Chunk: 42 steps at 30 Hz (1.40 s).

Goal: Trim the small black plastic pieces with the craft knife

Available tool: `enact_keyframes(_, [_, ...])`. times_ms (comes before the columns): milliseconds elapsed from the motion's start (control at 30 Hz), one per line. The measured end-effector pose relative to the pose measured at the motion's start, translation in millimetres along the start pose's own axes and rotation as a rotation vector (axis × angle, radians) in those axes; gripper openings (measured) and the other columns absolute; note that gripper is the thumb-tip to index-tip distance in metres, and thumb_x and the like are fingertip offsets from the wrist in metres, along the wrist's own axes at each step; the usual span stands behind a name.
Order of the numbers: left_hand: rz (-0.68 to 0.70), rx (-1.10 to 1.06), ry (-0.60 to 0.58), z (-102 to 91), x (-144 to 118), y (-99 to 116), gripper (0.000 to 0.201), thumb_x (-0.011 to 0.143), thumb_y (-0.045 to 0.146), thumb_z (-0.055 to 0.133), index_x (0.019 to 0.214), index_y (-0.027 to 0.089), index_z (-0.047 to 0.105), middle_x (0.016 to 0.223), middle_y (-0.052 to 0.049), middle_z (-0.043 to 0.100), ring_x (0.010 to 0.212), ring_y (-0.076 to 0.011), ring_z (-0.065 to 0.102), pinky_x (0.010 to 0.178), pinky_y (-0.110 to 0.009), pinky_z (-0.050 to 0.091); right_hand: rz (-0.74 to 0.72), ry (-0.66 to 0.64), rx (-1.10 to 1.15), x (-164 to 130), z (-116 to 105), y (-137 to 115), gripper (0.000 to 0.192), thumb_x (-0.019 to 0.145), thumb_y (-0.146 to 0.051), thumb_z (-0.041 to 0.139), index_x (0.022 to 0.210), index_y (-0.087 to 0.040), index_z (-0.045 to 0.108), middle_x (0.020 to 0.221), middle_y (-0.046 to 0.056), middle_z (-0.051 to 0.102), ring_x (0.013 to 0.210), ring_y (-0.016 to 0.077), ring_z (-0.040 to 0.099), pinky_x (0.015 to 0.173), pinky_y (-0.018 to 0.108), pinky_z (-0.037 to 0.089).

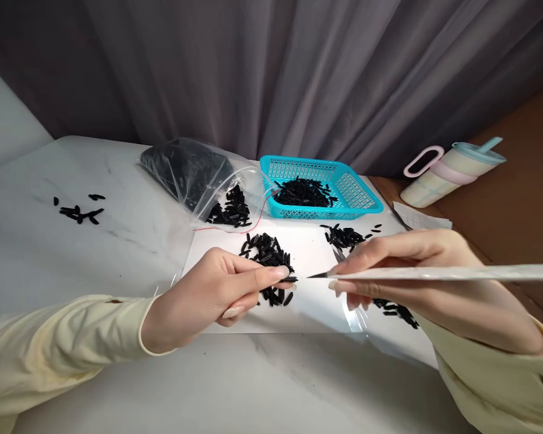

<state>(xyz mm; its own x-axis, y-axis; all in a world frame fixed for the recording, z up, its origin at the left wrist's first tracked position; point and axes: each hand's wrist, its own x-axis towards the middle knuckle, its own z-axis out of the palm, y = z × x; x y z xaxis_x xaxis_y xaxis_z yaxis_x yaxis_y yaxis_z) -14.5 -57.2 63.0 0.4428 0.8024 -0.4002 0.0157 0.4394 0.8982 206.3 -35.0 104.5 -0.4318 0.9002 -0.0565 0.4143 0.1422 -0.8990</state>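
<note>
Black piece (289,279) pinched by left hand (208,295); right hand (402,271) grips knife (319,275); pile (266,253), basket (366,202) behind.

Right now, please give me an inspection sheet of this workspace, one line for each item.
Surface: white marble-look table with a bright white sheet.
Job's things: small black piece pinched in left hand; thin pointed tool held in right hand.
Clutter: black pieces in piles, blue basket, plastic bag, few strays at left.
Hands: both shut on their things.
Cables: thin red thread.
Surroundings: grey curtain, cup with straw.
</note>
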Motion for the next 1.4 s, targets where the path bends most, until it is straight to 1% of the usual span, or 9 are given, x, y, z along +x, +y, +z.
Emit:
enact_keyframes(133, [0.045, 0.05, 0.04, 0.5, 1, -2, 0.052, 0.081, 0.038, 0.056, 0.039, 0.017, 0.035, 0.034, 0.007, 0.028, 0.035, -0.0034, 0.021, 0.038, -0.023, 0.017, -0.132, 0.042, 0.042, -9, 9, -5, 0.007, 0.064, -0.026, 0.077, 0.069, -0.023, 0.073, 0.083, 0.004, 0.072, 0.073, 0.0227, 0.069, 0.058, 0.026, 0.06])
enact_keyframes(233, [0.05, 0.046, 0.039, 0.4, 1, -2, 0.053, 0.081, 0.04, 0.056, 0.038, 0.017, 0.033, 0.033, 0.007, 0.028, 0.034, -0.0032, 0.021, 0.037, -0.022, 0.017, -0.112, 0.026, 0.043, -6, 17, 0, 0.006, 0.069, -0.027, 0.073, 0.066, -0.023, 0.07, 0.086, 0.004, 0.072, 0.084, 0.0255, 0.068, 0.065, 0.029, 0.061])
enact_keyframes(367, [0.061, 0.042, 0.041, 0.1, 1, -2, 0.052, 0.081, 0.04, 0.055, 0.039, 0.017, 0.036, 0.033, 0.007, 0.027, 0.034, -0.0033, 0.02, 0.037, -0.023, 0.017, -0.023, 0.012, 0.083, -3, 24, -1, 0.024, 0.073, -0.027, 0.069, 0.053, -0.021, 0.058, 0.09, 0.004, 0.072, 0.079, 0.0234, 0.069, 0.06, 0.025, 0.059])
enact_keyframes(667, [0.052, -0.016, 0.042, 0.5, -1, -3, 0.039, 0.082, 0.037, 0.055, 0.051, 0.014, 0.056, 0.035, 0.008, 0.028, 0.036, -0.0035, 0.019, 0.038, -0.022, 0.015, 0.023, 0.003, 0.139, -4, 31, -3, 0.028, 0.073, -0.034, 0.069, 0.058, -0.019, 0.051, 0.092, 0.006, 0.072, 0.082, 0.0248, 0.068, 0.062, 0.027, 0.056])
enact_keyframes(800, [0.039, -0.045, 0.048, 1.4, -2, -2, 0.038, 0.082, 0.036, 0.056, 0.051, 0.014, 0.057, 0.035, 0.009, 0.028, 0.036, -0.0031, 0.017, 0.038, -0.022, 0.015, 0.044, 0.037, 0.16, -4, 34, -4, 0.029, 0.071, -0.035, 0.07, 0.056, -0.02, 0.051, 0.089, 0.006, 0.072, 0.08, 0.0243, 0.069, 0.061, 0.026, 0.055])
enact_keyframes(967, [0.037, -0.053, 0.052, 0.9, -2, -3, 0.049, 0.081, 0.036, 0.056, 0.04, 0.015, 0.039, 0.035, 0.008, 0.027, 0.036, -0.0025, 0.018, 0.038, -0.022, 0.014, 0.008, 0.043, 0.16, -4, 34, -3, 0.028, 0.071, -0.032, 0.071, 0.056, -0.02, 0.05, 0.086, 0.004, 0.073, 0.077, 0.0228, 0.069, 0.059, 0.023, 0.054])
enact_keyframes(1067, [0.043, -0.051, 0.054, 0.6, -2, -3, 0.05, 0.082, 0.036, 0.056, 0.04, 0.016, 0.037, 0.036, 0.008, 0.027, 0.037, -0.0026, 0.017, 0.038, -0.022, 0.014, -0.002, 0.053, 0.135, -4, 34, -2, 0.028, 0.072, -0.033, 0.07, 0.055, -0.021, 0.051, 0.086, 0.004, 0.073, 0.076, 0.0238, 0.069, 0.057, 0.025, 0.054])
enact_keyframes(1267, [0.034, -0.061, 0.038, 0.2, -1, -4, 0.043, 0.082, 0.036, 0.056, 0.046, 0.015, 0.05, 0.036, 0.008, 0.025, 0.037, -0.0031, 0.015, 0.038, -0.022, 0.013, -0.105, 0.014, 0.028, -3, 32, 0, 0.024, 0.077, -0.028, 0.066, 0.058, -0.021, 0.053, 0.086, 0.002, 0.073, 0.077, 0.0212, 0.07, 0.056, 0.021, 0.054])
enact_keyframes(1400, [0.013, -0.081, 0.047, 1.5, -1, -3, 0.034, 0.083, 0.036, 0.056, 0.057, 0.014, 0.058, 0.037, 0.009, 0.022, 0.038, -0.0034, 0.013, 0.037, -0.021, 0.01, -0.185, 0.051, -0.113, -5, 34, 0, 0.021, 0.079, -0.026, 0.063, 0.06, -0.021, 0.055, 0.086, -0.001, 0.073, 0.074, 0.0174, 0.07, 0.051, 0.017, 0.052])
